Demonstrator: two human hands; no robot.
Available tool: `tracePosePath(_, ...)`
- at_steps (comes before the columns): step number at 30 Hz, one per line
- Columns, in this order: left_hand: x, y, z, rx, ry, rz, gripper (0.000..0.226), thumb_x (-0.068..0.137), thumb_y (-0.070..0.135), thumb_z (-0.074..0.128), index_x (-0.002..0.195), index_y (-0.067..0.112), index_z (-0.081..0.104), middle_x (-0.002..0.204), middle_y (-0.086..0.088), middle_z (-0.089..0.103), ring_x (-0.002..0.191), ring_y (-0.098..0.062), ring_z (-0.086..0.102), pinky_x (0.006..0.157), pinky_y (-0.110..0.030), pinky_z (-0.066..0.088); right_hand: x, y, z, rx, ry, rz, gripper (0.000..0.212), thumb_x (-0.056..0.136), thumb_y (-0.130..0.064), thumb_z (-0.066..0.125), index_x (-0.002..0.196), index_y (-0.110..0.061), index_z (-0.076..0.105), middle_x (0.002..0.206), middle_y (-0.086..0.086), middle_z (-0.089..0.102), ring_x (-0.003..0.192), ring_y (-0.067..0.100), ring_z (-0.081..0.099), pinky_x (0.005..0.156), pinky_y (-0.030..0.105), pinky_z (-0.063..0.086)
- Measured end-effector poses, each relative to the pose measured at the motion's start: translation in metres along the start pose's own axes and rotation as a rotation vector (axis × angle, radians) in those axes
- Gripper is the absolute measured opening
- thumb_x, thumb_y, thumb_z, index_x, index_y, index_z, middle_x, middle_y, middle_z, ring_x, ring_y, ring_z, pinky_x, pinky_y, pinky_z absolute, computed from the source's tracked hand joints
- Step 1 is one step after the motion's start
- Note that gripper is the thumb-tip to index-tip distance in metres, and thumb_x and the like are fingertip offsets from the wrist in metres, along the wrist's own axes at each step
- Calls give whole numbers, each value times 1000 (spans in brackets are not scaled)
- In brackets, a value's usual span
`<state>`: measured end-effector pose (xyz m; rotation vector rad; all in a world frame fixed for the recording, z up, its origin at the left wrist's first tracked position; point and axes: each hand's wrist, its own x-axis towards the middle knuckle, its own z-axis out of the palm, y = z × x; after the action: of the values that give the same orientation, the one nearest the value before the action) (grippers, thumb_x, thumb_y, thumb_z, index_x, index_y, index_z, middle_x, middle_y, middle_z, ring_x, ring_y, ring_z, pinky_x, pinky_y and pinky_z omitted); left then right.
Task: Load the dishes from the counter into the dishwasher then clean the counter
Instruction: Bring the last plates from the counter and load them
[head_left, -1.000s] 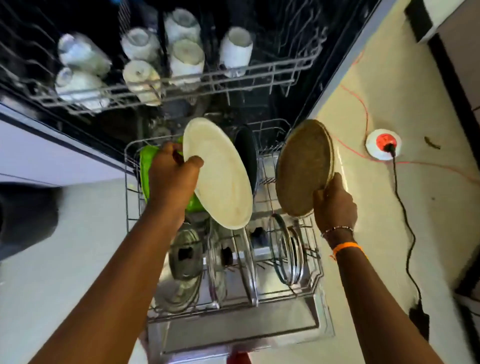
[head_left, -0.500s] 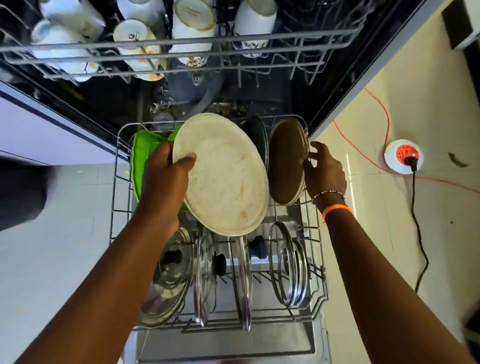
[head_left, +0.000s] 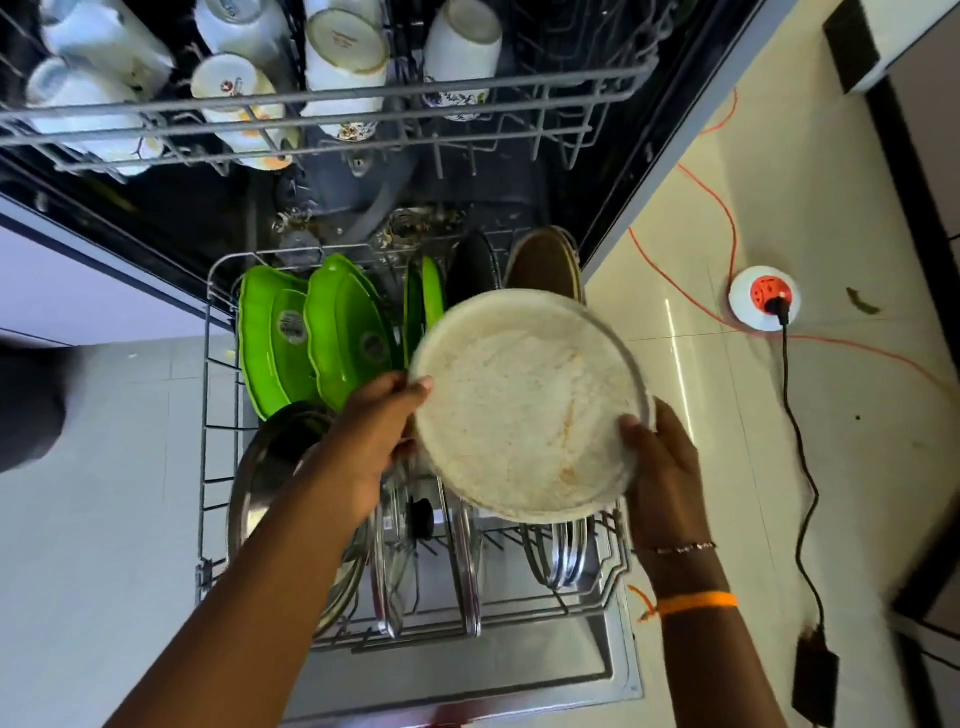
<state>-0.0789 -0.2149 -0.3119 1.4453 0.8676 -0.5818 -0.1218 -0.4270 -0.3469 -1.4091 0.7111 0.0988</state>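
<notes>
A round cream plate with smeared residue hangs over the middle of the lower dishwasher rack. My left hand grips its left rim and my right hand holds its right rim. A brown plate stands on edge at the rack's back right, next to a dark plate. Several green plates stand at the back left. Steel pot lids and a steel bowl fill the front slots.
The upper rack holds several upturned white cups. On the tiled floor to the right lie an orange cable, a round white socket and a black cord with adapter. The open dishwasher door is below.
The brown plate left my right hand and now stands in the back right slot. My right hand moved onto the cream plate's right rim; the plate shifted right and turned face-up.
</notes>
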Motion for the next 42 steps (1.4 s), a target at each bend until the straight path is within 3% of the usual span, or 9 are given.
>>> tracePosePath(4, -1, -1, 22, 112, -93, 10, 14, 97, 16, 46, 96, 22, 58, 85, 6, 62, 66, -8, 53, 56, -17, 43, 8, -7, -53, -8, 277, -194, 16, 78, -19, 51, 92, -23, 57, 90, 1, 58, 90, 21, 49, 79, 38, 41)
tracePosePath(7, -2, 3, 34, 192, -116, 36, 15, 98, 17, 44, 103, 20, 57, 87, 8, 62, 67, -7, 53, 55, -17, 36, 18, -18, -82, -118, 383, -286, 23, 78, -31, 54, 100, -33, 50, 101, 2, 55, 94, 17, 51, 85, 51, 46)
tracePosePath(11, 2, 8, 47, 277, -112, 117, 17, 98, 16, 44, 91, 24, 58, 85, 8, 61, 67, -8, 53, 58, -19, 38, 43, -32, -75, -388, 289, -407, 49, 76, -30, 51, 122, -13, 43, 90, -4, 53, 78, 6, 51, 76, 39, 46)
tracePosePath(16, 15, 11, 57, 315, -108, 158, 20, 98, 16, 44, 90, 27, 58, 86, 9, 61, 67, -7, 54, 62, -20, 41, 85, -31, -31, -840, 153, -389, 54, 87, -17, 45, 139, -10, 31, 94, 23, 63, 81, 40, 58, 64, 35, 35)
tracePosePath(20, 23, 13, 62, 305, -103, 175, 19, 97, 12, 45, 93, 24, 59, 84, 9, 60, 68, -7, 54, 64, -19, 42, 113, -28, 3, -986, 55, -354, 49, 90, -13, 44, 137, -13, 31, 99, 24, 63, 87, 44, 58, 63, 34, 33)
tracePosePath(25, 27, 16, 62, 299, -86, 210, 17, 96, 9, 46, 101, 18, 60, 84, 8, 60, 71, -7, 55, 62, -17, 41, 134, -21, 27, -961, -55, -322, 50, 90, -8, 53, 135, -19, 36, 124, 7, 62, 104, 34, 61, 83, 42, 50)
tracePosePath(32, 29, 21, 61, 257, -68, 218, 22, 95, 7, 45, 90, 23, 59, 83, 7, 61, 71, -7, 56, 67, -20, 44, 139, -10, 26, -934, -79, -312, 42, 86, 2, 50, 125, -15, 52, 120, 8, 65, 102, 34, 62, 89, 45, 50)
tracePosePath(38, 28, 17, 51, 174, -45, 197, 20, 96, 5, 43, 105, 14, 59, 83, 5, 59, 68, -8, 55, 65, -18, 43, 98, -7, 32, -748, 84, -361, 28, 81, 1, 51, 103, -13, 61, 92, 1, 71, 79, 25, 65, 77, 39, 52)
tracePosePath(42, 16, 11, 29, 89, -25, 185, 20, 96, 6, 43, 105, 14, 59, 81, 4, 59, 66, -7, 54, 63, -17, 42, 57, -3, 56, -539, 18, -291, 26, 73, -4, 46, 88, -19, 61, 70, -3, 67, 64, 18, 62, 72, 42, 54)
